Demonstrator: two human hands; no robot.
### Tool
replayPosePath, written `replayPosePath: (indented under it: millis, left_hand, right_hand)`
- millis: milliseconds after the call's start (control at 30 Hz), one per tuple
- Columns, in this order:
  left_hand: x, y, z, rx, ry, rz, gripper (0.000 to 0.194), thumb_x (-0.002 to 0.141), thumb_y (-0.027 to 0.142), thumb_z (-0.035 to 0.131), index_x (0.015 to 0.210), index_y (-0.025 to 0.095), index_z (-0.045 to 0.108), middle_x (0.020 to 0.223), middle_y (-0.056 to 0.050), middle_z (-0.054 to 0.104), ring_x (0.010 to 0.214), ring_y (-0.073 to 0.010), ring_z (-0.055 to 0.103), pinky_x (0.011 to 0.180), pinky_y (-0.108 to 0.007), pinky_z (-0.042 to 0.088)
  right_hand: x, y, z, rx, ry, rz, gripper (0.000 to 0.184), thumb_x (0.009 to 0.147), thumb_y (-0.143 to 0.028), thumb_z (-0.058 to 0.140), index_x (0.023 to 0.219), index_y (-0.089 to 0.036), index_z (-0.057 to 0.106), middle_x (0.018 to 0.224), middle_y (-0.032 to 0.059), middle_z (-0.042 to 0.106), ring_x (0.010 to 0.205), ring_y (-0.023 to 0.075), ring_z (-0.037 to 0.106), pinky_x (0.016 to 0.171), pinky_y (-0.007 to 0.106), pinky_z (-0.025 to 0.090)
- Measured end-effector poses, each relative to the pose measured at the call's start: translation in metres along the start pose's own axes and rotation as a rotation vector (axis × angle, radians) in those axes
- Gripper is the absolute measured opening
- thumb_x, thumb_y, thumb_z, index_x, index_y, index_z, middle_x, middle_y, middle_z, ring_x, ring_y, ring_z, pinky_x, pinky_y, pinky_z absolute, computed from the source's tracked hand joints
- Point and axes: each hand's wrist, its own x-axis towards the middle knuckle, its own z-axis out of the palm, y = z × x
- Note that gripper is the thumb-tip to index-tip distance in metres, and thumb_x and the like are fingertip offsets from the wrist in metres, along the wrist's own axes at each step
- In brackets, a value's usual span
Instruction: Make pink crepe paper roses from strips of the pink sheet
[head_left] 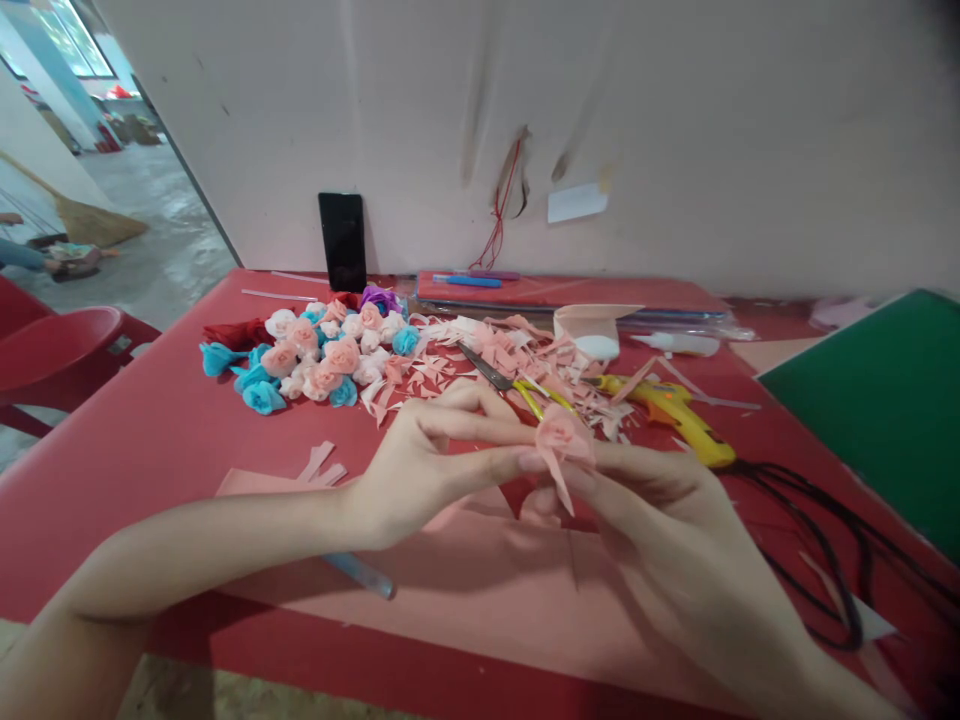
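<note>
Between the fingertips of both hands is a pink paper rose [564, 440], with a loose pointed strip hanging from its front. My left hand [435, 450] pinches it from the left, thumb against the strip. From the right, my right hand [667, 510] closes thumb and fingers on its base. Beneath the hands lies a large pink paper sheet [465, 580] on the red table. Just behind the rose are yellow-handled scissors [517, 385], partly hidden by it and the fingers.
Finished paper flowers [322, 350] in pink, white and blue are heaped at back left, beside paper scraps [517, 350]. A yellow glue gun [686, 415] trails a black cable [817, 520] at right. A phone [343, 240] leans on the wall; a green board [885, 400] stands right.
</note>
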Motion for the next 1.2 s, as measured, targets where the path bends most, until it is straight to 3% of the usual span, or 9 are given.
replayPosePath:
  millis: [133, 367, 500, 667, 833, 1200]
  left_hand:
    - [0.0, 0.0, 0.001, 0.005, 0.032, 0.004, 0.003, 0.067, 0.025, 0.074, 0.065, 0.023, 0.075, 0.066, -0.001, 0.053, 0.067, -0.0123, 0.051, 0.067, -0.03, 0.048]
    - [-0.002, -0.002, 0.001, 0.012, 0.036, 0.031, 0.01, 0.066, 0.013, 0.072, 0.068, 0.022, 0.075, 0.066, 0.0, 0.053, 0.067, -0.0118, 0.052, 0.063, -0.028, 0.048]
    - [-0.003, -0.006, 0.001, 0.05, 0.037, 0.122, 0.011, 0.068, 0.01, 0.069, 0.068, 0.021, 0.073, 0.066, 0.0, 0.056, 0.068, -0.0111, 0.052, 0.064, -0.027, 0.047]
    - [-0.005, -0.009, 0.001, 0.123, 0.077, 0.172, 0.008, 0.07, 0.015, 0.07, 0.063, 0.02, 0.068, 0.065, 0.001, 0.055, 0.068, -0.0113, 0.052, 0.068, -0.029, 0.044]
    - [-0.006, -0.01, 0.001, 0.167, 0.066, 0.181, 0.01, 0.07, 0.016, 0.068, 0.061, 0.018, 0.064, 0.064, 0.0, 0.054, 0.071, -0.0131, 0.05, 0.07, -0.031, 0.041]
    - [-0.003, -0.009, -0.002, 0.178, 0.005, 0.296, 0.006, 0.069, 0.017, 0.071, 0.064, 0.018, 0.068, 0.063, 0.0, 0.055, 0.067, -0.0123, 0.049, 0.066, -0.029, 0.04]
  right_hand:
    - [-0.001, 0.0, 0.002, -0.031, 0.009, -0.014, 0.021, 0.067, -0.033, 0.072, 0.051, -0.021, 0.063, 0.051, -0.0026, 0.059, 0.05, 0.0111, 0.055, 0.049, 0.019, 0.048]
    - [-0.001, -0.002, 0.004, -0.099, -0.032, -0.032, 0.02, 0.071, -0.029, 0.068, 0.053, -0.021, 0.062, 0.054, -0.0035, 0.06, 0.053, 0.0097, 0.054, 0.051, 0.017, 0.045]
    - [-0.001, -0.005, 0.005, -0.233, -0.006, -0.153, 0.022, 0.074, -0.025, 0.062, 0.052, -0.021, 0.06, 0.054, -0.0033, 0.062, 0.048, 0.0093, 0.052, 0.044, 0.017, 0.042]
    - [-0.003, -0.006, 0.009, -0.438, 0.046, -0.341, 0.009, 0.071, -0.023, 0.061, 0.063, -0.025, 0.065, 0.058, -0.0016, 0.062, 0.052, 0.0139, 0.057, 0.049, 0.023, 0.05]
    - [-0.005, -0.003, 0.012, -0.616, 0.134, -0.487, 0.017, 0.077, -0.02, 0.057, 0.061, -0.027, 0.061, 0.052, -0.0021, 0.058, 0.047, 0.0147, 0.055, 0.047, 0.026, 0.05]
    - [-0.008, -0.003, 0.005, -0.712, 0.138, -0.615, 0.018, 0.075, -0.011, 0.056, 0.064, -0.025, 0.06, 0.056, -0.0023, 0.061, 0.054, 0.0145, 0.059, 0.051, 0.025, 0.05]
